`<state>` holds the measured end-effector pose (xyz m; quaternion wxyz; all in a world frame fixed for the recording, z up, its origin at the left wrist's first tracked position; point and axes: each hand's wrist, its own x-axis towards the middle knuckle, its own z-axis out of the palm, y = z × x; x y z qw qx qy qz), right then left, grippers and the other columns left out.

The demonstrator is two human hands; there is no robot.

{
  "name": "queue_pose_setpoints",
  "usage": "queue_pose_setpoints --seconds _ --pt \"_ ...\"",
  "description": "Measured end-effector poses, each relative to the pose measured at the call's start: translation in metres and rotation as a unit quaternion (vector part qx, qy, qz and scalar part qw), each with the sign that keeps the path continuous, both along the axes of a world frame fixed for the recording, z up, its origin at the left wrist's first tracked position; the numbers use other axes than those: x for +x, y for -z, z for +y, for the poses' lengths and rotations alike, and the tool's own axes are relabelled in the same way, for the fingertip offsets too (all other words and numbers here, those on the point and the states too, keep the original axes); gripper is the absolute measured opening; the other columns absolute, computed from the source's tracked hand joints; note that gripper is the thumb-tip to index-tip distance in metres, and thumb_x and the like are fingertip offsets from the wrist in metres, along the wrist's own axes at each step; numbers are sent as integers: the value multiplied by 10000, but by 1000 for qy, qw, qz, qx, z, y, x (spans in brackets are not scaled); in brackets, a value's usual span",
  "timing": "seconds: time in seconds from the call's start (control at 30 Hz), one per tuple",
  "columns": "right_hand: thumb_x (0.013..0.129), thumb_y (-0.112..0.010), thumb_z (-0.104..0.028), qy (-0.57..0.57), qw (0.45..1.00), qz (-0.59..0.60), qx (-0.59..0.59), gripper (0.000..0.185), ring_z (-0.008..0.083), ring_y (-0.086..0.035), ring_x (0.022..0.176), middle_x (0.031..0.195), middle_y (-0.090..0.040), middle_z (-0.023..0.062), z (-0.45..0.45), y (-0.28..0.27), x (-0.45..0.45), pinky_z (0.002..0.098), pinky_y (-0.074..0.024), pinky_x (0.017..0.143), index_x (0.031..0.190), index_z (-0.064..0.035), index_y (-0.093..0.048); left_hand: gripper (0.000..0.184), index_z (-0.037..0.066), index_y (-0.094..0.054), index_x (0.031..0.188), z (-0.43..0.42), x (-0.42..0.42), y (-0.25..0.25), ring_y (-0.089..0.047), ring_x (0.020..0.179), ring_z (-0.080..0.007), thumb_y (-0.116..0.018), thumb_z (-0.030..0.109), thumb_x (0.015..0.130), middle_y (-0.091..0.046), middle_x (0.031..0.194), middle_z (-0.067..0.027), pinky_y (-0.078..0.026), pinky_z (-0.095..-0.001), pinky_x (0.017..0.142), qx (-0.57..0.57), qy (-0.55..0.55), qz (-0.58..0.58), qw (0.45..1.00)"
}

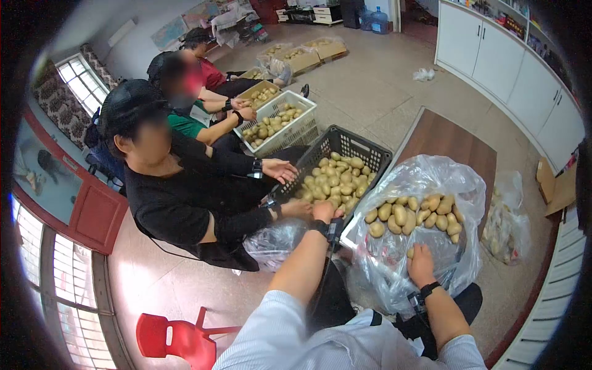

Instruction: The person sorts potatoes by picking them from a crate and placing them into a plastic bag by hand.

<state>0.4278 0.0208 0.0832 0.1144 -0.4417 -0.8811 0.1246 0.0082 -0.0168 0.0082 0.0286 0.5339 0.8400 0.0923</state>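
Note:
My left hand (323,212) reaches to the near corner of a black plastic crate (385,161) heaped with potatoes (333,179). Its fingers are curled among the potatoes, and what they hold is hidden. Over the clear plastic bag (394,280), which lies spread open in front of me, my right hand (421,264) is closed on a small potato (411,253) that peeks out beside the fingers. Further in on the bag, potatoes (401,216) lie in two loose clusters, just beyond my right hand.
A co-worker in black (179,191) sits at my left, both hands by the black crate. Beyond are more co-workers, a white crate (302,102) and cardboard boxes of potatoes. A brown board (444,135) lies behind the bag; a red chair (179,339) stands lower left.

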Motion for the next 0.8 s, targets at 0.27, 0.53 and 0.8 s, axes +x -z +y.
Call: queue_pose_setpoints --seconds 0.27,0.53,0.8 --pt "798 -633 -176 5 998 42 -53 457 416 -547 969 1043 -563 227 -3 -15 -4 478 -452 842 1203 -16 -493 371 108 -715 844 -15 -1 -16 -670 821 -311 -603 457 783 -692 892 -143 -518 -442 655 -75 -39 -32 996" --pt "879 -587 -315 42 985 102 -135 468 418 -563 1021 1095 -589 269 -3 -4 -7 476 -445 879 1201 17 -517 394 108 -718 872 -25 -17 -26 -676 798 -297 -672 480 751 -698 876 -133 -522 -429 673 -128 -97 -44 986" --pt "915 -534 -347 76 932 164 -315 390 417 -577 964 1090 -595 244 -2 -23 -20 476 -454 825 1117 -13 -553 335 47 -622 1031 -5 0 -21 -666 799 -303 -675 269 785 -657 991 -170 -541 -412 655 16 -85 -322 943"
